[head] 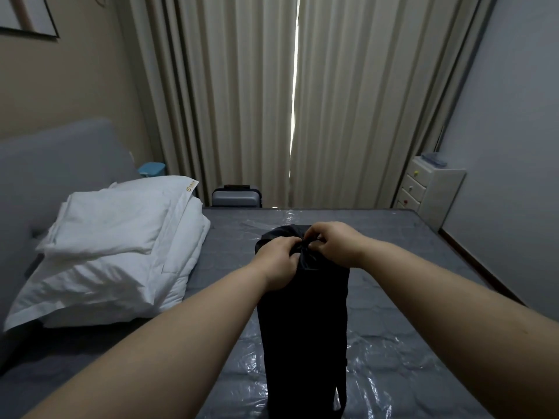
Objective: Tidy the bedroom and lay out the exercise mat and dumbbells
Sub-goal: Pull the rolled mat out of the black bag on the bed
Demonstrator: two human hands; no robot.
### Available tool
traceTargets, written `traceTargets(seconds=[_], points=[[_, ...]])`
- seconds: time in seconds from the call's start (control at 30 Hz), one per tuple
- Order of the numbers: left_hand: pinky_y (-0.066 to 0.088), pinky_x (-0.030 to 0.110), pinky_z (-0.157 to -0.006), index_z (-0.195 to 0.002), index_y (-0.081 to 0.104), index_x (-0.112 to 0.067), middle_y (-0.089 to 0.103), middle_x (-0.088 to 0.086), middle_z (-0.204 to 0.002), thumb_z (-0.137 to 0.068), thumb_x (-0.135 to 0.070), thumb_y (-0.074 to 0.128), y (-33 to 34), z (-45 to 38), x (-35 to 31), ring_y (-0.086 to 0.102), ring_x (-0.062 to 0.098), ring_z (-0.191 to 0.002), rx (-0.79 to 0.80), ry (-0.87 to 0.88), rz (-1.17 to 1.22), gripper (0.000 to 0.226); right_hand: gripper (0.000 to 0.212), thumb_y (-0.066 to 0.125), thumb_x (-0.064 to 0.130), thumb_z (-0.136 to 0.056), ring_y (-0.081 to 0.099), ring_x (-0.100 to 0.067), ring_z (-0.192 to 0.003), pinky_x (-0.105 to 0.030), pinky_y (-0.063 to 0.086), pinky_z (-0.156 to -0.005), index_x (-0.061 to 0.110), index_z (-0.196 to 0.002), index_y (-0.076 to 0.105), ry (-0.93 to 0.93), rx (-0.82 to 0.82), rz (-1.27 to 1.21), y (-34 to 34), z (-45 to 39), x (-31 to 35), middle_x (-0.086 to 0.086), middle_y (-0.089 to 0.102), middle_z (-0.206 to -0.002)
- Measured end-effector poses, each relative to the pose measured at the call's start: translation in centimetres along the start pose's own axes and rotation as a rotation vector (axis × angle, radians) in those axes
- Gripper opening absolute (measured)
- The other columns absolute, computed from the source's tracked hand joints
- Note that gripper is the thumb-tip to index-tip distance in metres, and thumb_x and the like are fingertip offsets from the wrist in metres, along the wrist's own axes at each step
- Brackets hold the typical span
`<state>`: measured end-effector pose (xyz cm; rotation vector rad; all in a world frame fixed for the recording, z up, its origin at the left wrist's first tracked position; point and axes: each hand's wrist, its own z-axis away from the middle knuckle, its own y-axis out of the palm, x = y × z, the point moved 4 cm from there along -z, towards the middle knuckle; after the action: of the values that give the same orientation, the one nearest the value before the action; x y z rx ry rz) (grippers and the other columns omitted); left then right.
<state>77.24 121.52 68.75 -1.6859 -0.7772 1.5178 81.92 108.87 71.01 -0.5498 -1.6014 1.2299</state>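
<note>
A long black fabric bag (302,328) lies lengthwise on the grey mattress (393,343), its gathered mouth pointing away from me. My left hand (279,261) grips the bunched fabric at the mouth from the left. My right hand (335,241) pinches the same gathered fabric from the right, fingers curled. What the bag holds is hidden. No dumbbells are in view.
A folded white quilt (121,279) with a white pillow (112,219) on top sits on the mattress's left side by the grey headboard. Beyond the bed stand a grey suitcase (237,197), closed beige curtains, and a white drawer unit (429,192) at the right wall.
</note>
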Motion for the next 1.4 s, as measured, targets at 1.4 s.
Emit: traceTargets(seconds=[1.4], points=[[0.04, 0.041, -0.1, -0.122, 0.058, -0.023, 0.057, 0.005, -0.119, -0.091, -0.02, 0.052, -0.6, -0.1, 0.3, 0.047, 0.028, -0.116, -0.125, 0.055, -0.074, 0.031, 0.021, 0.065, 0.012, -0.083, 0.063, -0.016, -0.099, -0.03, 0.049, -0.091, 0.017, -0.102, 0.072, 0.071, -0.075, -0.11, -0.4, 1.2, -0.6, -0.001, 0.07, -0.105]])
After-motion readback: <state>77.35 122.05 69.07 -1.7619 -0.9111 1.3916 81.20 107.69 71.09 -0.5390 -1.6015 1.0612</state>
